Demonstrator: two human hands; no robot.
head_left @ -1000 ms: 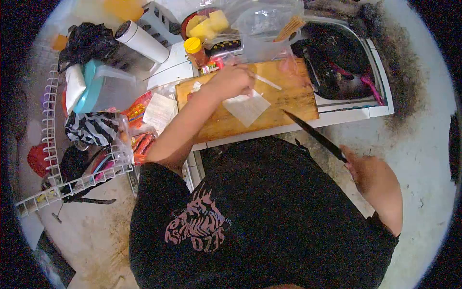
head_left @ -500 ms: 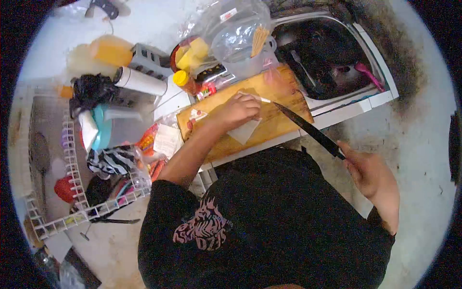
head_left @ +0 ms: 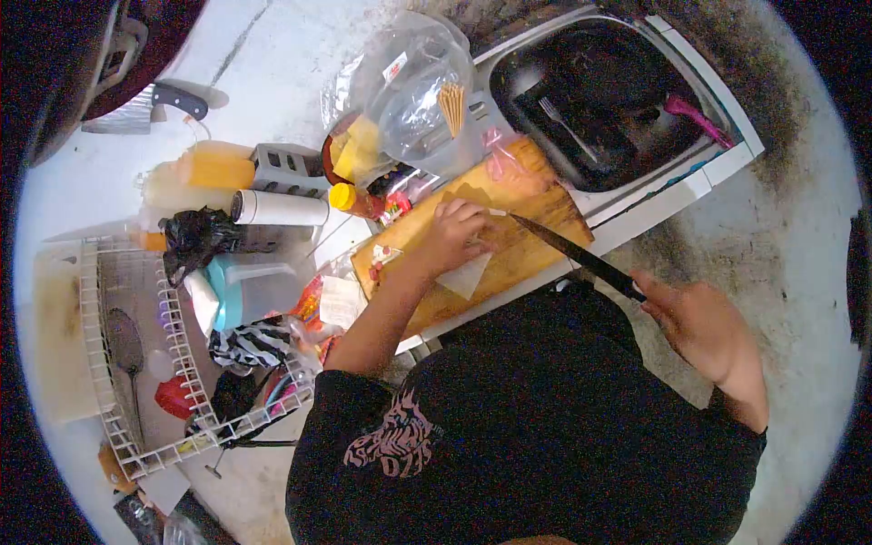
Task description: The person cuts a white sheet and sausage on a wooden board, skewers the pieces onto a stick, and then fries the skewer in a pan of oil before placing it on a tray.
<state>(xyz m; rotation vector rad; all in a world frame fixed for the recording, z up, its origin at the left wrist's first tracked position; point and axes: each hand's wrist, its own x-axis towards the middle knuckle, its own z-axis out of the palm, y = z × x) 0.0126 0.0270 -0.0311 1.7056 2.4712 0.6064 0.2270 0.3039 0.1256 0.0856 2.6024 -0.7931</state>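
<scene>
Left hand [head_left: 454, 234] is pressing flat on a pale sheet [head_left: 465, 275] lying on the board [head_left: 536, 250], fingers curled down w/ a thin white strip [head_left: 496, 212] at the fingertips; can't tell if it's pinching the strip or just pinning it. Right hand [head_left: 695, 318] is clenching the knife [head_left: 572, 254] handle, blade reaching in over the board edge, tip sitting just beside the left fingers. Sheet is looking whole, no cut showing, so I'm judging the cutting as barely begun or about to begin, w/ most of the work left. Small red-and-white scraps [head_left: 380, 259] are lying near the board's left end.

Containers, going outward: clear bag [head_left: 413, 100] is sitting behind the board w/ sticks [head_left: 452, 107] inside. Red bowl [head_left: 329, 150] beside it is holding yellow chunks [head_left: 359, 145]. Yellow-cap bottle [head_left: 350, 200] is lying touching the board's far edge. Sink [head_left: 718, 168] to the right is holding dark water or dishes, a fork [head_left: 559, 118] and a pink utensil [head_left: 695, 118]; rest too dark to tell. White wire rack [head_left: 136, 363] on the left is holding a teal-lidded jug [head_left: 241, 291], striped cloth [head_left: 250, 343], a spoon & odd bits. Orange bottle [head_left: 213, 168] & white tube [head_left: 277, 209] are lying between rack & bowl.
</scene>
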